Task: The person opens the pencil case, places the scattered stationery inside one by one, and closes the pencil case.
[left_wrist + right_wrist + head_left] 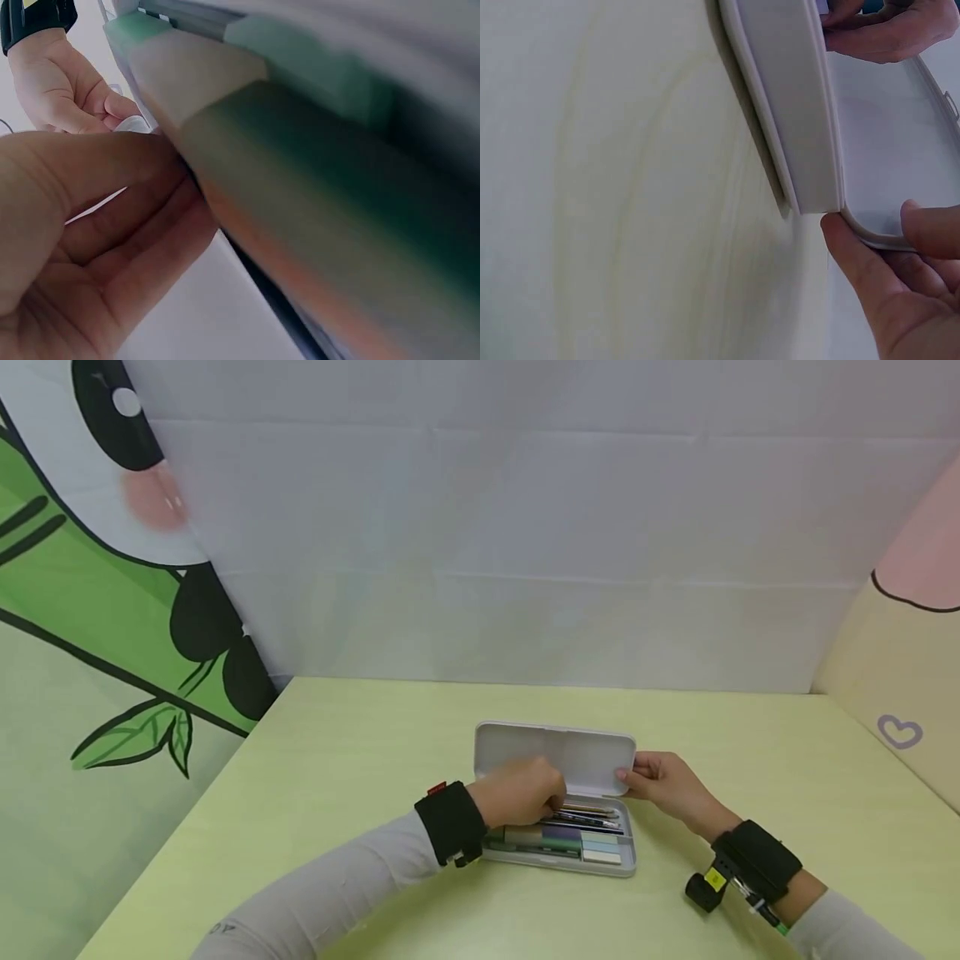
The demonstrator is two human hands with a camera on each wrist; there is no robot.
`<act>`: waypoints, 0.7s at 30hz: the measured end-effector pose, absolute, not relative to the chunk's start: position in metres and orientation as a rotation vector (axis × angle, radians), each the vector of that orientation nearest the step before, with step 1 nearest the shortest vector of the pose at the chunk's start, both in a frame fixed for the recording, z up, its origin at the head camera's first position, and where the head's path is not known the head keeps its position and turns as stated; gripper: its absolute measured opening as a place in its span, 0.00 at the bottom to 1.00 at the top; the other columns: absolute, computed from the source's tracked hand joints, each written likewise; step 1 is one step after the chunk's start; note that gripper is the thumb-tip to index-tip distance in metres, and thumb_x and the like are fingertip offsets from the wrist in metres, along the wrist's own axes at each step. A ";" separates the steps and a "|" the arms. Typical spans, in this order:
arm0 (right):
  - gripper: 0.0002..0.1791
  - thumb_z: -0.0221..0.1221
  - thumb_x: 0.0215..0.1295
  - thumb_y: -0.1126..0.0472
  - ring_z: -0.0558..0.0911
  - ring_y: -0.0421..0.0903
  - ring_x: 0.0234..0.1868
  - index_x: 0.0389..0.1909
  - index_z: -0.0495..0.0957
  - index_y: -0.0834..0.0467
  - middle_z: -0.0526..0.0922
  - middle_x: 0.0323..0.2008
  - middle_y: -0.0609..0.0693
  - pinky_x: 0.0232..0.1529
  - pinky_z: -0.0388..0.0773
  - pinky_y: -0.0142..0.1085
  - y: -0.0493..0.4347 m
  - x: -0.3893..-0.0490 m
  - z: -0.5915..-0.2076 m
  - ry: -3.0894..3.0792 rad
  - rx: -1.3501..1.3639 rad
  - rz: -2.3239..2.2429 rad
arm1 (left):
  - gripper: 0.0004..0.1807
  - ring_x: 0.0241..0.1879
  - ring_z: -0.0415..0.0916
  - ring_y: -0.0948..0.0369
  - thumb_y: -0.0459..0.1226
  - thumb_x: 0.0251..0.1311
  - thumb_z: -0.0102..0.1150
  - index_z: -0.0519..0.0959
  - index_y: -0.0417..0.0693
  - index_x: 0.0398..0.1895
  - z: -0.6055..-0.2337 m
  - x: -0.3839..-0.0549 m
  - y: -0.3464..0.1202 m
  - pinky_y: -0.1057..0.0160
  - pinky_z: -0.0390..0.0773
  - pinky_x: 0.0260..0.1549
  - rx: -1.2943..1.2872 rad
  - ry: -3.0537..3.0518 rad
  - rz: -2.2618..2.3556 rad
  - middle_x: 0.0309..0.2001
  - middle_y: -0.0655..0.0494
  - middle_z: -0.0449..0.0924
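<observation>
A white pencil case [628, 862] stands on the table with its lid [592, 760] raised. My left hand [521, 789] reaches in over its left half, thumb and curled fingers pinching at a pencil in the back row; the fingertips are partly hidden. Pencils [588, 814] lie in that row, beside the left fingers. In front of them are green, tan and purple blocks [558, 837] and pale erasers [602, 847]. My right hand [670, 785] grips the lid's right edge, thumb on the inner face and fingers behind, as the right wrist view shows at the rounded corner.
The pale yellow table [360, 752] reaches back to a white cloth wall [510, 543]. Cartoon-printed panels flank it, a green one [97, 560] at the left and a cream one [900, 668] at the right. Both wrists wear black straps [452, 820].
</observation>
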State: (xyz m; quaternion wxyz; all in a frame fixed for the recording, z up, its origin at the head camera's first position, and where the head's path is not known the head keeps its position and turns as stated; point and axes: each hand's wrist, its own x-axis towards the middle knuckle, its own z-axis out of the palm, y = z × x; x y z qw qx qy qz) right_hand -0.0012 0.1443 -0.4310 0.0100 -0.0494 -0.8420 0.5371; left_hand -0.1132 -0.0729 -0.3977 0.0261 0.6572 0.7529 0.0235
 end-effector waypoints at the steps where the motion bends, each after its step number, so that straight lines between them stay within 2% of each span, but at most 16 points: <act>1: 0.23 0.53 0.70 0.65 0.84 0.58 0.50 0.58 0.68 0.79 0.77 0.54 0.74 0.47 0.84 0.37 0.144 -0.001 -0.431 -2.629 -0.156 1.675 | 0.06 0.26 0.77 0.69 0.32 0.58 0.63 0.86 0.50 0.26 -0.398 -0.113 -0.072 0.78 0.71 0.26 2.032 2.322 0.078 0.28 0.60 0.85; 12: 0.23 0.53 0.70 0.64 0.85 0.55 0.49 0.58 0.68 0.79 0.77 0.53 0.74 0.47 0.84 0.37 0.143 0.000 -0.429 -2.619 -0.169 1.703 | 0.05 0.27 0.78 0.69 0.32 0.57 0.64 0.86 0.49 0.28 -0.398 -0.110 -0.070 0.79 0.73 0.27 2.036 2.320 0.111 0.28 0.61 0.86; 17: 0.24 0.53 0.70 0.64 0.86 0.52 0.48 0.58 0.69 0.79 0.78 0.53 0.73 0.47 0.84 0.36 0.143 0.000 -0.428 -2.617 -0.167 1.706 | 0.03 0.31 0.81 0.63 0.31 0.58 0.64 0.86 0.44 0.31 -0.390 -0.116 -0.078 0.76 0.76 0.30 1.993 2.280 0.224 0.32 0.54 0.87; 21: 0.24 0.53 0.70 0.64 0.86 0.52 0.49 0.58 0.68 0.78 0.78 0.53 0.73 0.47 0.83 0.36 0.143 0.000 -0.428 -2.619 -0.164 1.705 | 0.06 0.37 0.83 0.61 0.32 0.58 0.63 0.86 0.43 0.38 -0.377 -0.128 -0.090 0.71 0.80 0.37 2.024 2.365 0.402 0.37 0.52 0.87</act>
